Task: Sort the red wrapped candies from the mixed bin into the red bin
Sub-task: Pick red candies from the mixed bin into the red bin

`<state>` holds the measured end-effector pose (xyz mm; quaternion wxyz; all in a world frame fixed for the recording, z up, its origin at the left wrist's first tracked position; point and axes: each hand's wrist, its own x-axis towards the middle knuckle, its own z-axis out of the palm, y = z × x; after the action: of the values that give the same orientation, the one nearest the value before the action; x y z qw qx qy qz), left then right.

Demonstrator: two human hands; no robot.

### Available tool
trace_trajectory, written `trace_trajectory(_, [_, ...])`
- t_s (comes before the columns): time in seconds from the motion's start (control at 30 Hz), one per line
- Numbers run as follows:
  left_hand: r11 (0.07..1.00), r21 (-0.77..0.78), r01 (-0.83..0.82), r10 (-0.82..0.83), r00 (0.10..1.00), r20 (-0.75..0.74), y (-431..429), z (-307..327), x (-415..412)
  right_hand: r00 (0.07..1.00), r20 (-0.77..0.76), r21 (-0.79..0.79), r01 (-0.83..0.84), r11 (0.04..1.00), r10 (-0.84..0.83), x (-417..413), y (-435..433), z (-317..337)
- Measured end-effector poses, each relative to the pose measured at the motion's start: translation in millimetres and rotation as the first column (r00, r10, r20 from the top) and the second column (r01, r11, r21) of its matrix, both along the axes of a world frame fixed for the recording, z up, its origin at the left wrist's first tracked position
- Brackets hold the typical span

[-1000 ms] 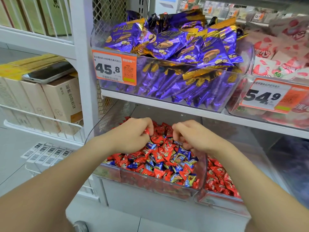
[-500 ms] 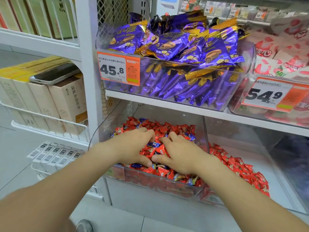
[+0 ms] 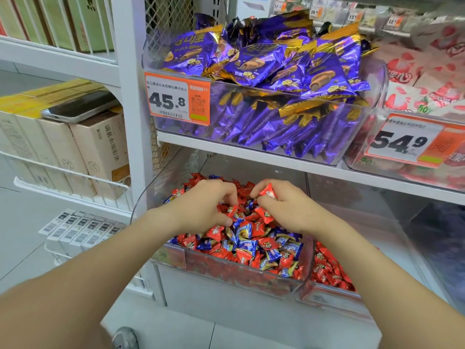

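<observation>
Lifted just clear of the pile, toward the back of the mixed bin [image 3: 221, 272]: one red wrapped candy [image 3: 268, 193], pinched between thumb and forefinger of the right hand [image 3: 286, 212]. Half a second ago lay flat on the heap beside the left, fingers spread, holding nothing. Now curled and raised, with the wrapper poking out at the top. Possibly a second red piece tucked under the lower fingers, but too hidden to tell.

Left hand [image 3: 203, 209]: down on the pile at the mixed bin's middle-left, no longer flat. Fingers bent and drawn together, tips digging among the wrappers. Gripping something or not: cannot tell.

For the task, by judgement: one pick made, drop not yet done. Needs carrying rightward over the side wall into the red bin [image 3: 332, 299], set against the mixed bin's right side and already lined with red pieces only. Plenty of red still jumbled with blue wrapped candies [image 3: 245, 229] toward the mixed bin's front, so far from finished.

Above the mixed bin, one shelf up: purple packets [image 3: 264, 71] in a clear tub, with an orange price tag [image 3: 177, 98] on its front. Left of the mixed bin, past the white upright [image 3: 130, 96]: cartons with a phone [image 3: 78, 107] lying on top.
</observation>
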<state>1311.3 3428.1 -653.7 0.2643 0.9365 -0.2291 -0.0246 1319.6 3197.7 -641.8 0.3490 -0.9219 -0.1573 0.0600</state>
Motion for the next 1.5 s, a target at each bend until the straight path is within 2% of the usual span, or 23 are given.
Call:
trace_trajectory(0.13, [0.976, -0.174, -0.133, 0.122, 0.990, -0.072, -0.1, 7.7, -0.2, 0.986, -0.168, 0.095, 0.036, 0.995, -0.020, -13.9, -3.2, 10.0])
trace_trajectory(0.23, [0.968, -0.190, -0.164, 0.154, 0.986, -0.065, 1.3, 6.2, 2.3, 0.983, -0.184, 0.147, 0.048, 0.988, -0.021, -23.6, -7.7, 17.8])
trace_trajectory(0.3, [0.985, -0.123, -0.117, 0.108, 0.991, -0.074, -0.2, 2.5, 2.3, 0.980, -0.192, 0.175, 0.082, 0.981, -0.047, -30.8, -13.0, 23.7])
trace_trajectory(0.4, [0.994, 0.097, 0.053, -0.047, 0.997, -0.066, -5.3, -3.3, -1.0, 0.958, -0.284, 0.220, 0.114, 0.969, -0.048, -46.4, -26.5, 30.6])
trace_trajectory(0.47, [0.985, 0.142, 0.096, -0.089, 0.995, -0.054, -10.7, -2.5, -4.4, 0.948, -0.314, 0.256, 0.133, 0.958, -0.048, -55.8, -35.0, 31.8])
trace_trajectory(0.6, [0.994, 0.102, 0.035, -0.039, 0.999, 0.037, -22.2, -2.7, -6.4, 0.984, -0.141, 0.266, 0.141, 0.954, -0.106, -64.6, -41.3, 24.4])
trace_trajectory(0.7, [0.998, -0.052, -0.022, 0.024, 0.999, 0.039, -31.5, 0.9, -10.5, 0.992, -0.034, 0.299, 0.126, 0.946, -0.122, -67.6, -42.1, 16.6])
trace_trajectory(0.8, [0.988, -0.152, -0.037, 0.043, 0.999, 0.033, -46.3, 3.7, -14.6, 0.994, 0.000, 0.280, 0.102, 0.955, -0.106, -69.9, -46.2, 10.7])
trace_trajectory(0.87, [0.991, -0.131, -0.020, 0.020, 1.000, -0.005, -56.1, 1.4, -15.1, 0.996, -0.008, 0.248, 0.084, 0.965, -0.085, -70.9, -49.7, 7.5])
trace_trajectory(0.97, [0.994, 0.107, 0.007, -0.002, 0.999, -0.050, -66.9, -8.5, -10.9, 0.996, -0.015, 0.226, 0.087, 0.970, -0.086, -71.4, -53.1, 5.6])
trace_trajectory(1.03, [0.991, 0.135, -0.008, 0.014, 0.999, -0.044, -71.3, -11.7, -9.5, 0.996, -0.011, 0.229, 0.092, 0.969, -0.092, -71.8, -54.7, 7.4])
trace_trajectory(1.2, [0.997, 0.016, -0.075, 0.075, 0.997, -0.005, -72.8, -6.0, -11.2, 0.992, -0.001, 0.234, 0.124, 0.964, -0.128, -73.5, -56.8, 16.2])
trace_trajectory(1.3, [0.964, -0.215, -0.154, 0.161, 0.987, 0.015, -69.9, 2.7, -13.7, 0.974, -0.093, 0.326, 0.227, 0.918, -0.208, -71.7, -58.6, 18.0])
trace_trajectory(1.4, [0.834, -0.513, -0.201, 0.142, 0.978, -0.153, -71.1, 13.4, -17.1, 0.921, -0.312, 0.421, 0.356, 0.835, -0.235, -69.5, -67.4, 14.7])
trace_trajectory(1.5, [0.660, -0.673, -0.334, 0.055, 0.915, -0.400, -80.8, 18.7, -22.6, 0.892, -0.407, 0.466, 0.387, 0.796, -0.195, -69.2, -85.6, 13.2])
